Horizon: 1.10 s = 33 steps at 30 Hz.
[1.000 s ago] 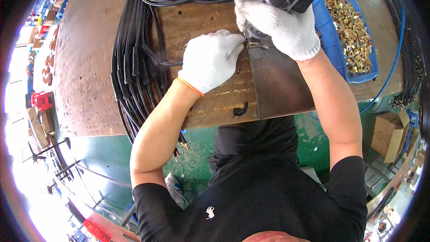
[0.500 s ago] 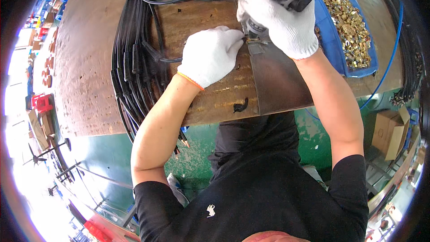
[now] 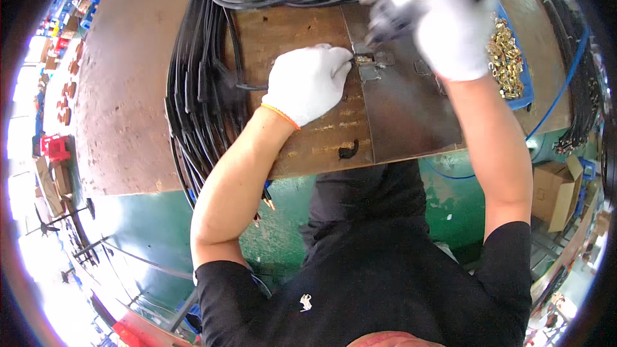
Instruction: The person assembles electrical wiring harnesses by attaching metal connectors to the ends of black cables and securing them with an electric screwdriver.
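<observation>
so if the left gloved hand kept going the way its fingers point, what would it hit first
Probably the small brass fitting at the edge of the grey metal plate; the white-gloved left hand is already at it, though depth is unclear.

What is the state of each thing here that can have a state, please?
Left hand: gloved, pressing a cable end at the small metal fixture.
Right hand: gloved, blurred, gripping a dark power tool.
Black cables: bundled, draped over the bench edge.
Blue tray: holds brass fittings.
</observation>
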{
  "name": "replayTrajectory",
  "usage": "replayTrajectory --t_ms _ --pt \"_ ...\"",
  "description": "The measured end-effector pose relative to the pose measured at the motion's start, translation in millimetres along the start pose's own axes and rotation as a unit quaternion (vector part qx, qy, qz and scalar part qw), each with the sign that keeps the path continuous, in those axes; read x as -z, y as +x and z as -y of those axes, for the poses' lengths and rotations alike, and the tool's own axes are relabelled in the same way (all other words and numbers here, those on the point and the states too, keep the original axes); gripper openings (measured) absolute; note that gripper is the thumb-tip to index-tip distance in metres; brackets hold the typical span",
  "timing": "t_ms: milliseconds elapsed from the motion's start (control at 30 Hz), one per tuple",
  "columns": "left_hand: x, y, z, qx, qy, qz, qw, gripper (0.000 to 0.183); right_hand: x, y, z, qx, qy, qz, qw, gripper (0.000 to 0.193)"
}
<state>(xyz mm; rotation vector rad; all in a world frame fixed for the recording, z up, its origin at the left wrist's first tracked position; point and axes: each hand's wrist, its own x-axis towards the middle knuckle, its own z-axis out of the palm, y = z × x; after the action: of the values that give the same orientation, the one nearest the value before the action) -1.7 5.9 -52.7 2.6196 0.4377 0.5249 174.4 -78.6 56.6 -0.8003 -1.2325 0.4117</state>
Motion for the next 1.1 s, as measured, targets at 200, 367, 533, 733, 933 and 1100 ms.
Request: replayTrajectory --t_ms 200,367,533,733,933,1100 --pt "28.6 -2.5 -11.7 0.007 -0.011 -0.017 1.0 0.025 116.8 38.2 66.4 -0.187 -0.102 -0.239 0.948 0.012" --pt "32.8 -2.4 -12.5 0.016 -0.089 -0.028 0.995 0.024 197.5 6.7 55.6 -0.381 -0.317 -0.227 0.838 0.033" --pt "28.5 0.1 -14.6 0.002 -0.115 -0.019 0.993 0.025 241.4 -33.5 47.5 -0.443 -0.421 -0.116 0.783 0.032" --pt "34.3 -3.8 -12.7 0.035 -0.123 -0.015 0.992 0.023 194.2 -31.3 47.7 -0.224 -0.841 -0.001 0.492 0.056" --pt "40.5 1.8 -16.5 0.035 -0.131 -0.024 0.99 0.023 52.8 -60.8 36.7 -0.276 -0.424 0.044 0.861 0.031" --pt "42.6 0.6 -17.7 0.029 -0.147 -0.031 0.988 0.022 8.1 -84.2 -1.8 -0.383 -0.215 0.074 0.896 0.024"
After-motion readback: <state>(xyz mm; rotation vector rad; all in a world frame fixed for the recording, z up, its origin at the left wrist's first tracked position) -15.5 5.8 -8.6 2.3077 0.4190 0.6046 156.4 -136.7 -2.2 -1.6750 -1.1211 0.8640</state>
